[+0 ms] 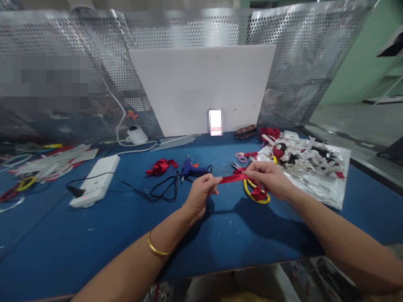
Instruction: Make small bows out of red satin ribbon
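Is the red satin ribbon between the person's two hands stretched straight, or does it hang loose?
Stretched straight: the red satin ribbon runs without visible sag from left hand to right hand.

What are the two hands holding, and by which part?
A red ribbon: the left hand pinches it at or near one end, between thumb and fingers; the right hand pinches it farther along, the stretch between them nearly straight.

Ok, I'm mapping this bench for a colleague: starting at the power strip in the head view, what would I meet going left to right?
Power strip → white device → ribbon bundle → glue gun → held ribbon → scrap pile.
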Tool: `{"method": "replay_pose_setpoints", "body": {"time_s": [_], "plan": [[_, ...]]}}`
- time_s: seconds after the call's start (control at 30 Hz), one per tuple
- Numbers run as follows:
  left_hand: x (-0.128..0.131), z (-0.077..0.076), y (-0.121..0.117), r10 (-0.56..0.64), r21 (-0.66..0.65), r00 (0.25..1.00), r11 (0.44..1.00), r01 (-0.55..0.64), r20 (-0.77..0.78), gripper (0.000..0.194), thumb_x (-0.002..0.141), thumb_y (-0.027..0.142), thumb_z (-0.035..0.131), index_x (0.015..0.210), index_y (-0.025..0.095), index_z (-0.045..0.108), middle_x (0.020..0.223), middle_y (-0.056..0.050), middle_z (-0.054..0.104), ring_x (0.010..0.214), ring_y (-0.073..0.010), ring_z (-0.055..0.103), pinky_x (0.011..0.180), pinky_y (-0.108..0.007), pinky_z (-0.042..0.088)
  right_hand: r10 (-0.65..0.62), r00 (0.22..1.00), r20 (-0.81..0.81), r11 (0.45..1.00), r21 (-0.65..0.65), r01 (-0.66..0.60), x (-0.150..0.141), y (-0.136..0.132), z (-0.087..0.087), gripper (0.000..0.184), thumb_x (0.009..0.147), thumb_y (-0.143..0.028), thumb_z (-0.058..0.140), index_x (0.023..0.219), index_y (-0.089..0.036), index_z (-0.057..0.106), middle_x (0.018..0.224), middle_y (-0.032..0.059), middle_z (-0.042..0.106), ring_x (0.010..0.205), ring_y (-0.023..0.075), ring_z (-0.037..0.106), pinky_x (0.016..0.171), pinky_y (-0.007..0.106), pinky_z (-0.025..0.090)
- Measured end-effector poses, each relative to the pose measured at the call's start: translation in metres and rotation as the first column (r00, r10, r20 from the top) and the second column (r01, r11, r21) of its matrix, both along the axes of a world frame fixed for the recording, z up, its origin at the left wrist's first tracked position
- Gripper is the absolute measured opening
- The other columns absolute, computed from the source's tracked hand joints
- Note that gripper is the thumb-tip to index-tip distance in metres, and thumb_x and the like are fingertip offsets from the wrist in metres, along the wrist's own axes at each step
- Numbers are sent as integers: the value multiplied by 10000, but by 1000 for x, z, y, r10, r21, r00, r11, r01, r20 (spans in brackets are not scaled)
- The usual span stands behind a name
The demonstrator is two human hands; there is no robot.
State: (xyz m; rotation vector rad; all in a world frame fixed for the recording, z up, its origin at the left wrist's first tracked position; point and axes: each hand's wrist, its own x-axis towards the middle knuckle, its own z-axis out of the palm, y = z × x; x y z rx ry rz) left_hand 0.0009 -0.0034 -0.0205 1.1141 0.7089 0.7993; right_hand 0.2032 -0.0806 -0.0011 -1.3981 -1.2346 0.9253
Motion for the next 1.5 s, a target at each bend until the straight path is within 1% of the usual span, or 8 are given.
{"method": "replay_pose_setpoints", "body": {"time_s": [0.2,0.4,0.7,0.77,0.93,1.03,1.17,1.5], "plan": [[0,3,5,51,-84,997,995,-47,50,444,696,587,645,745,161,533,630,-3,575,586,-129,557,586,-257,470,21,999,-37,1000,6,-21,1,0,0,322,736,-450,673,687,-149,572,492,-58,394,442,50,279,424,204,174],[0,1,4,46,28,998,999,-45,-47,373,618,388,775,795,161,538,671,-8,639,529,-100,560,544,-219,451,16,999,-30,1000,-19,-17,-1,0,2,341,716,-475,679,688,-151,581,467,-61,390,426,50,284,412,202,174],[-3,-6,17,337,277,935,914,-296,-113,202,707,301,679,799,155,574,621,13,588,501,-101,530,528,-221,421,131,986,-101,985,-102,-141,11,1,1,309,739,-439,682,779,-145,594,507,-45,494,366,35,346,359,181,219],[-5,-4,18,412,401,900,854,-330,-138,181,741,297,654,854,166,599,699,-19,620,600,-139,575,605,-257,453,141,984,-114,982,-112,-153,10,0,2,298,732,-425,690,773,-147,590,518,-40,521,363,43,396,358,177,267],[-8,9,1,542,828,840,478,-293,-16,338,796,279,623,1132,241,633,1283,-84,533,1233,-260,426,1028,-366,322,153,982,-112,978,-127,-167,-9,-3,-2,291,746,-435,662,751,-160,568,509,-36,546,377,61,459,369,170,346],[-3,7,-12,213,763,959,647,6,-189,286,796,298,630,1074,255,676,1070,-64,660,1058,-241,554,950,-325,375,182,979,-88,971,-142,-193,-24,-5,-8,292,751,-443,656,758,-164,568,547,-34,560,397,65,485,362,165,357],[2,-1,-12,-84,475,933,843,254,-350,213,768,372,647,691,176,685,628,-23,619,613,-153,525,599,-245,371,224,971,-81,957,-167,-235,-30,-5,-12,293,759,-444,650,760,-161,575,572,-30,564,430,70,514,382,166,367],[-11,19,10,-135,361,925,893,270,-356,300,763,391,633,582,160,568,535,9,510,520,-104,408,536,-229,301,219,970,-107,960,-155,-234,-4,-4,0,217,770,-356,657,756,-156,574,580,-29,559,469,59,492,453,174,362]]}}
